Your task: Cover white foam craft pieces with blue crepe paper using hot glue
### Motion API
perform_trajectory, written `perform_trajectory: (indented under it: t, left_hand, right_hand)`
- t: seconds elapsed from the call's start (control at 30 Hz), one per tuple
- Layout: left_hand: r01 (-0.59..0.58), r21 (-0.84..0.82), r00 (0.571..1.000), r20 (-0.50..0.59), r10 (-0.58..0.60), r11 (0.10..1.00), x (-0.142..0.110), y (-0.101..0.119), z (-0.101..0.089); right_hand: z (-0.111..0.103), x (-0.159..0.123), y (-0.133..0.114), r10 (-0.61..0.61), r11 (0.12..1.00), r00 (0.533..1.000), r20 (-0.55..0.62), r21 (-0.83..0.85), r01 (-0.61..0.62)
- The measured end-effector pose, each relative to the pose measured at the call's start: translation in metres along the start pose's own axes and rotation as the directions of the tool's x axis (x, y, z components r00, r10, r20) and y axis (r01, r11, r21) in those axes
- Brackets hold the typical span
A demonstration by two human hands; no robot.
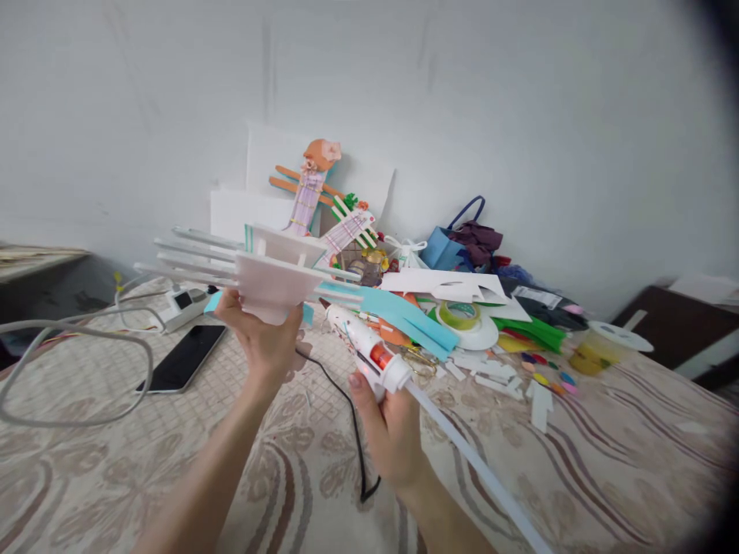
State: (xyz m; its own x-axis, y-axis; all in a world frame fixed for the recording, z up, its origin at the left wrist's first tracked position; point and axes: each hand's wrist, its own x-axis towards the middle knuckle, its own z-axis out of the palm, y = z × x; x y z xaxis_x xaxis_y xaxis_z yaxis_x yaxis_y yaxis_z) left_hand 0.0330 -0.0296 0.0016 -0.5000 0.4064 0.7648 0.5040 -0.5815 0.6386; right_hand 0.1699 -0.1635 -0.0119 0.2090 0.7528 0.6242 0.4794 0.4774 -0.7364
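Note:
My left hand (261,338) is raised and grips from below a white paper craft piece (271,281), a folded block with several thin white rods sticking out to the left. My right hand (388,431) is wrapped round a white hot glue gun (369,355) with a red switch. The gun's nozzle points up and left toward the craft piece, and a long white glue stick (473,469) runs out of its back toward me. A black cord (346,415) trails from the gun across the patterned cloth (606,462).
A black phone (183,357) and a white power strip (183,302) with grey cables lie at left. Behind are stick-and-paper crafts (315,192), a blue bag (447,245), a tape roll (459,315), turquoise paper strips (404,315), coloured scraps and a yellow tub (592,355).

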Motion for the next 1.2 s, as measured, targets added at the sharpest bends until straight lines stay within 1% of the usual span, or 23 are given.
perform_trajectory:
  t: [0.17,0.33,0.53,0.67,0.87,1.07,1.2]
  left_hand:
    - [0.028,-0.011,1.0,-0.005,-0.028,1.0,-0.002,0.003,0.0]
    - [0.058,-0.025,0.998,-0.001,-0.058,0.998,-0.002,0.006,0.0]
    - [0.025,-0.038,1.0,0.0,-0.025,0.999,-0.001,0.002,-0.001]
    - [0.019,-0.005,1.0,-0.002,-0.019,1.0,-0.001,0.0,-0.002]
    - [0.025,0.041,1.0,-0.018,-0.024,0.999,-0.001,-0.004,-0.003]
    - [0.017,0.056,1.0,-0.024,-0.016,0.998,0.0,-0.003,-0.003]
    - [0.028,0.049,0.999,-0.027,-0.026,0.998,0.0,-0.001,-0.004]
  right_hand:
    - [0.006,0.003,-0.002,-0.019,0.999,1.0,0.008,-0.031,0.019]
    - [0.006,0.004,-0.005,-0.042,0.998,0.999,0.013,-0.038,0.042]
    - [0.003,0.003,-0.003,-0.05,0.995,0.999,0.0,-0.089,0.05]
    - [0.0,0.001,0.0,-0.03,0.995,1.0,-0.008,-0.093,0.029]
    - [-0.006,-0.005,0.009,0.009,0.993,0.999,-0.049,-0.118,-0.015]
    - [-0.013,-0.008,0.017,-0.051,0.984,0.991,-0.126,-0.176,0.028]
    - [-0.016,-0.01,0.019,-0.032,0.981,0.988,-0.148,-0.192,0.003]
